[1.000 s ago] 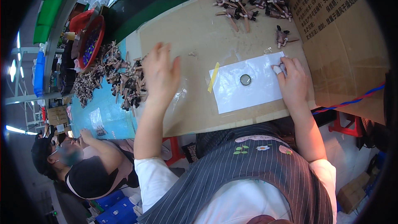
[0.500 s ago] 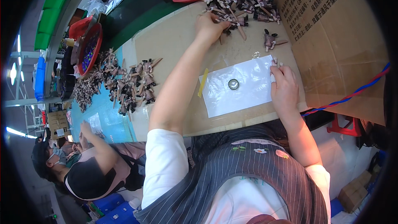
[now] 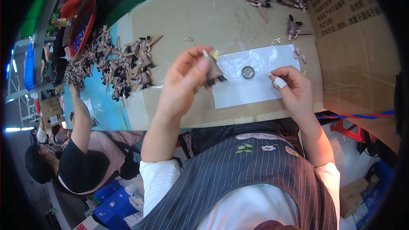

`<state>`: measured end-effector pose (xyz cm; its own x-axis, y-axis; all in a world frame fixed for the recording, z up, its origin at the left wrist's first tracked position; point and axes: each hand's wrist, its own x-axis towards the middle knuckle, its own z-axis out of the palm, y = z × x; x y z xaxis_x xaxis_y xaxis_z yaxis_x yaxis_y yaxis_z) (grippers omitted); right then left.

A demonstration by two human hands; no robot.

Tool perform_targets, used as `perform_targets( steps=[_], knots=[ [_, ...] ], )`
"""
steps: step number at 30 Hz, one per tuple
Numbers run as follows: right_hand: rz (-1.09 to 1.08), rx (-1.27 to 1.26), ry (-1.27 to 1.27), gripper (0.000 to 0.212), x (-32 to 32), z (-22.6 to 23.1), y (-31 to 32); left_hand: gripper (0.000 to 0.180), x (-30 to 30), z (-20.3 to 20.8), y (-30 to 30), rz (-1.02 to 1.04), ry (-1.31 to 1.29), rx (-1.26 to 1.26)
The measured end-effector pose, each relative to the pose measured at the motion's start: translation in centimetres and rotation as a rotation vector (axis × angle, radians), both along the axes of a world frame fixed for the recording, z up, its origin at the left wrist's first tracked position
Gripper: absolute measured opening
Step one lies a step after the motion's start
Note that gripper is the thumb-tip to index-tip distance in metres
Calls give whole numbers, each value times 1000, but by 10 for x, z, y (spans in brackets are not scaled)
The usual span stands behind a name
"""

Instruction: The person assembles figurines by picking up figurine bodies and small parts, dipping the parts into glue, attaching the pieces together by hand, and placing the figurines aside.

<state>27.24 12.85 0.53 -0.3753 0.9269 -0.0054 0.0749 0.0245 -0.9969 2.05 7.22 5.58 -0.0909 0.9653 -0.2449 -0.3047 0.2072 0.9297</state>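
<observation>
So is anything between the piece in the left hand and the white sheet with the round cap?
Nothing visible. The left hand holds the small dark piece right at the sheet's left edge; the sheet is bare up to the cap. The right hand rests at its right edge.

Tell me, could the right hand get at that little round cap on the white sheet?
Probably yes: the right hand rests at the sheet edge, the cap lies close by, nothing between.

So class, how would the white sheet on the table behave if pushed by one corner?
The sheet looks thin and flat, so probably floppy and light. It would likely slide or buckle on the cardboard, though the small round cap on it may pin it somewhat.
</observation>
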Motion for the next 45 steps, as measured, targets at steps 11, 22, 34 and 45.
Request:
perform_targets(
  steps=[11, 22, 34, 45],
  knots=[
    [204, 692, -615, 28, -35, 7, 4, 33, 20, -37, -57, -11, -57, 10],
    [142, 551, -546, 22, -35, 22, -1, 29, 31, -50, -52, 36, -125, 93],
    [201, 286, -38, 14, -26, 34, -22, 29, 50, -46, -49, -1, -133, 212],
    [282, 275, -141, 24, -14, 41, -25, 26, 51, -34, -45, -50, 313, 388]
  ],
)
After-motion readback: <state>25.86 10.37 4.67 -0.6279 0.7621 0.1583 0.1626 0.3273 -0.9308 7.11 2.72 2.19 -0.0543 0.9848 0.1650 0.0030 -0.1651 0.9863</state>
